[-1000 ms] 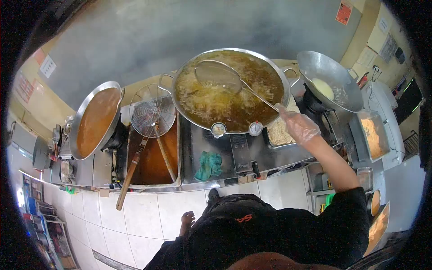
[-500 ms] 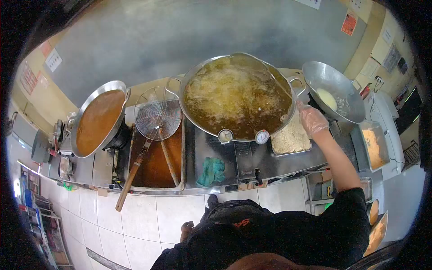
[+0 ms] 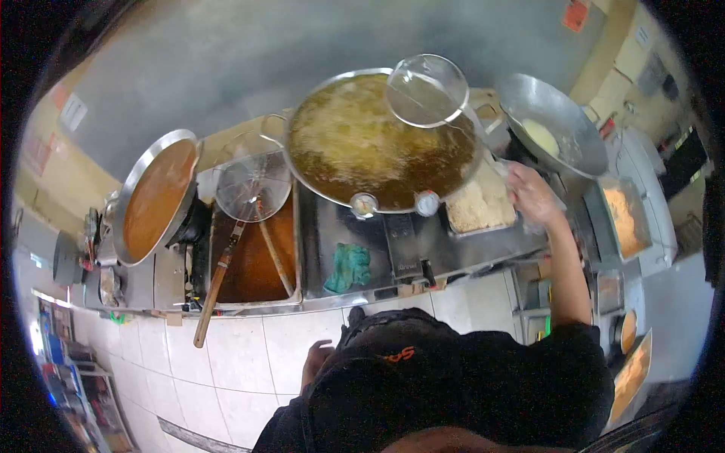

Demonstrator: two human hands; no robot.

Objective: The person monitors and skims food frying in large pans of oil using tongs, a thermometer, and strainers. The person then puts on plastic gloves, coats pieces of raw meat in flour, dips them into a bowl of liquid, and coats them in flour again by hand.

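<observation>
My right hand point(image 3: 532, 195), in a clear plastic glove, is closed round the handle of a round mesh strainer point(image 3: 427, 90). The strainer is raised over the back right rim of a large two-handled pan point(image 3: 355, 162) of bubbling oil. Two round dial gauges point(image 3: 427, 203) sit at the pan's front rim. Below my right hand lies a tray of pale crumbly coating point(image 3: 481, 202). My left hand point(image 3: 316, 361) hangs low beside my body, away from the counter, with its fingers partly bent and apart and nothing visible in it.
A wok of brown liquid point(image 3: 157, 200) stands at the left. A wire skimmer point(image 3: 254, 189) lies across a tray of reddish-brown liquid point(image 3: 257, 264). On the counter is a green cloth point(image 3: 347, 267). At the right are another wok point(image 3: 555, 124) and a tray of orange crumbs point(image 3: 625, 220).
The strainer has come up out of the oil and shifted right and back with my right hand. My left hand shows more fully beside my body. The camera view has shifted.
</observation>
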